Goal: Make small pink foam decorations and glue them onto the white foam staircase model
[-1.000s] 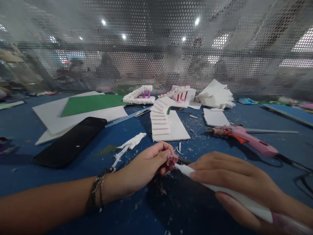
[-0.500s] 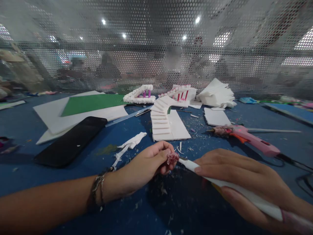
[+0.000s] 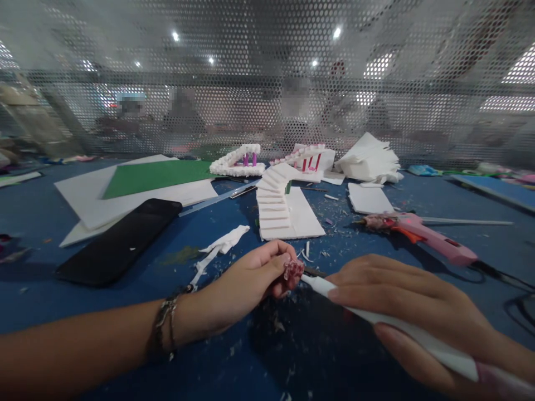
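Note:
My left hand (image 3: 246,281) pinches a small, crumpled dark-pink lump (image 3: 294,271) between thumb and fingers. In my right hand (image 3: 401,301) is a long white pen-like tool (image 3: 397,320) with a tapered front and a pinkish rear part; its exact kind does not show. The narrow tip meets the right side of the lump or lies just beside it. Just beyond my hands stands a white curved staircase model (image 3: 273,203) on a white base. A twisted strip of white tissue (image 3: 225,242) lies near my left wrist.
A black phone (image 3: 121,242) and green sheet (image 3: 159,177) are at left. On the right lie a pink glue gun (image 3: 438,239) and its cord. Two small white models (image 3: 240,161) and a white sheet stack (image 3: 370,161) stand before a perforated metal screen (image 3: 267,111). Scraps litter the blue table.
The white tool and my right hand have shifted slightly left, bringing the tip closer to the lump. My left hand has stayed nearly still.

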`<state>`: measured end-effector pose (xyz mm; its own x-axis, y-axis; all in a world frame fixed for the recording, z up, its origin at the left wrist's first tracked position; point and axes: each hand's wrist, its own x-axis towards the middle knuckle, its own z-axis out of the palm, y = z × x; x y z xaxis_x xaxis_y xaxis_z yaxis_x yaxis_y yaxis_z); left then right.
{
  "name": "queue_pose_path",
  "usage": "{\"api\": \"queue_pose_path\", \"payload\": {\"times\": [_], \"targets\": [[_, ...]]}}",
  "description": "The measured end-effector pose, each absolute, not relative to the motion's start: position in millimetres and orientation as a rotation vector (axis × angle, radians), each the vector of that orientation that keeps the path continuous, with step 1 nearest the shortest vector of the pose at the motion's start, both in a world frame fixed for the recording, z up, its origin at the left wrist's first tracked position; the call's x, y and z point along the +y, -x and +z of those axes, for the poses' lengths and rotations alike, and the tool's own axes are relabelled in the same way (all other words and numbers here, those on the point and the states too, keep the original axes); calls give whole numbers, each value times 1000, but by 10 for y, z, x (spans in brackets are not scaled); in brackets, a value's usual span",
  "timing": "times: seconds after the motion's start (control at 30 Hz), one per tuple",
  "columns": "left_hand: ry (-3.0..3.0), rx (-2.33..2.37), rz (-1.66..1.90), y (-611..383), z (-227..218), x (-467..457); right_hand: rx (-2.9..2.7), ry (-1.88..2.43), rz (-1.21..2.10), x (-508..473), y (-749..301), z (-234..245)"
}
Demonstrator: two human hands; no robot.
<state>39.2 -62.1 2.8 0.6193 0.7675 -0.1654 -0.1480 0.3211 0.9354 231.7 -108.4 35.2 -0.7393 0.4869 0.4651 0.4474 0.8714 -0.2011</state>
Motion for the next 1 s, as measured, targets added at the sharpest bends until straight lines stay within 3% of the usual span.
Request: {"api": "queue_pose_path", "payload": {"times": [1.0], "targets": [[-1137,723,667,-399,45,-639,-2464,614,140,-1076,-2283,262]]}}
